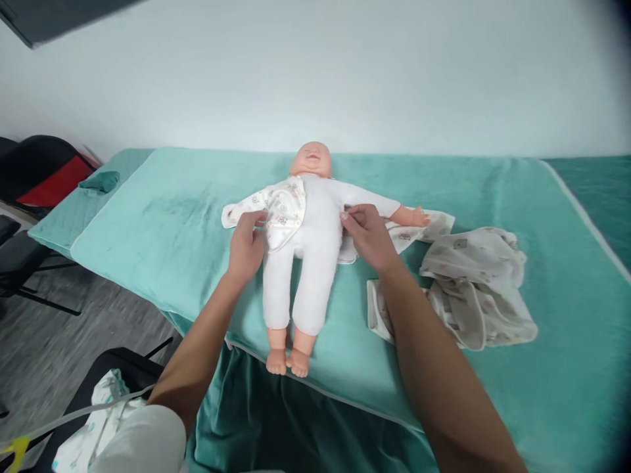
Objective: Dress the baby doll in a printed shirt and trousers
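A baby doll point(320, 210) with a white cloth body lies face up, feet toward me. A printed white baby shirt point(286, 210) covers one arm and part of its chest on the left; the rest of the shirt spreads under the other arm, whose sleeve is off. My left hand point(248, 246) is closed, its fingertips at the shirt's edge by the doll's side. My right hand point(369, 235) is closed in a pinch against the doll's other side, below its bare-sleeved arm. What lies between those fingertips is hidden.
Crumpled printed baby clothes point(478, 289) lie right of the doll, partly behind my right forearm. The bed has a green cover point(162, 217) and stands along a white wall point(374, 79). Black chairs point(44, 171) are at left; a printed cloth bundle point(103, 414) rests on a near seat.
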`<state>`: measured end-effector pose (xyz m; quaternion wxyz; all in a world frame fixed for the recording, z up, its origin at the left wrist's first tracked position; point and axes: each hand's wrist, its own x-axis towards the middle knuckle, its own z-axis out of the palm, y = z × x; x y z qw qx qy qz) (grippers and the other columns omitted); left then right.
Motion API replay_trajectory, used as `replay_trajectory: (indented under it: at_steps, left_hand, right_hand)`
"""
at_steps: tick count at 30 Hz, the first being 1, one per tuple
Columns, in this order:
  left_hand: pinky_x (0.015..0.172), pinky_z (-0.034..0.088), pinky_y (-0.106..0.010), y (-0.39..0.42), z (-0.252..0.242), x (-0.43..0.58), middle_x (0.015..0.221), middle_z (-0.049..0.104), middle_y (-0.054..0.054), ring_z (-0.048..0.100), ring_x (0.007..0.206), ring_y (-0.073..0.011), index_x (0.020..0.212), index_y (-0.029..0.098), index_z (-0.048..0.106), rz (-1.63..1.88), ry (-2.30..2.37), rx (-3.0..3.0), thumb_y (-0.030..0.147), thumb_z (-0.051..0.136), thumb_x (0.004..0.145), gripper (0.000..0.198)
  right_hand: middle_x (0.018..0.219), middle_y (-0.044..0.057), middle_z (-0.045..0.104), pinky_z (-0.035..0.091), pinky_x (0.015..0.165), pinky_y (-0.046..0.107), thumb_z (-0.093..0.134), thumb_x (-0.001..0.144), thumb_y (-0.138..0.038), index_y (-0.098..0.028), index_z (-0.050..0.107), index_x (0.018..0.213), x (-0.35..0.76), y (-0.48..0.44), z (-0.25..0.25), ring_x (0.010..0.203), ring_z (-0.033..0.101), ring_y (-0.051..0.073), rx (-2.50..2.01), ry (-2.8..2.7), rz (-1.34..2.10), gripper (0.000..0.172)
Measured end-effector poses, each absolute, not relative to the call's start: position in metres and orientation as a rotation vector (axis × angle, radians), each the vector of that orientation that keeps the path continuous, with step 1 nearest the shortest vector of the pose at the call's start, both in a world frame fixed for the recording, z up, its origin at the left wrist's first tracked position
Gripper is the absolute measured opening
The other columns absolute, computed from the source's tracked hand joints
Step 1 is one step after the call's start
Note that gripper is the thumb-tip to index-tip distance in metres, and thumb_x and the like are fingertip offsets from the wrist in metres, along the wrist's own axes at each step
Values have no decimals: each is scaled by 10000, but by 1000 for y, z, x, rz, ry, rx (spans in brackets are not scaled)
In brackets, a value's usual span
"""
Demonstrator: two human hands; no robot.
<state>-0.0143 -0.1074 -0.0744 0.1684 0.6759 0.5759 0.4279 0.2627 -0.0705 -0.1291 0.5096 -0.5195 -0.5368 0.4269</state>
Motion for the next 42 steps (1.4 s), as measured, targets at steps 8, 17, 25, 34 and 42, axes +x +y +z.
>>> replay_trajectory:
  at_steps: [8,17,25,34,42]
  left_hand:
    - [1109,519,-434,-127,-110,-26,1351,727,-91,679,1240,-262,1296,222,626,993,1625,1855,243,618,915,382]
    - [714,511,-307,-173,-115,-31,834,709,-7,652,758,-169,935,232,619,1208,1547,2161,226,560,920,61]
    - [1173,488,-441,-107,-70,3,1365,711,-110,637,1316,-243,1261,226,663,1325,1458,2034,419,484,1047,339]
    - [1069,504,-543,-1,-25,69,1111,696,-165,632,1210,-386,1084,183,677,834,1906,2146,130,618,887,212]
    - [948,516,-425,29,-18,85,863,667,-63,665,967,-261,990,227,642,1111,1581,2088,114,512,949,178]
  right_hand:
    - [1004,14,700,631,841,372,893,659,-745,-259,598,1082,249,-90,-110,946,687,210,-1127,-1031,1472,708]
    - [1163,22,722,631,817,323,979,584,-652,-277,569,1138,245,-92,-108,1023,693,194,-1011,-931,1515,784]
    - [1163,36,714,634,849,368,916,639,-733,-281,544,1155,249,-88,-113,1059,684,226,-1084,-1063,1457,781]
    - [996,1,713,597,836,360,909,624,-759,-264,538,1093,251,-85,-111,948,673,205,-1083,-1123,1426,775]
    - [1010,14,669,575,927,389,830,711,-802,-270,532,1086,253,-83,-115,988,653,224,-1064,-1241,1371,716]
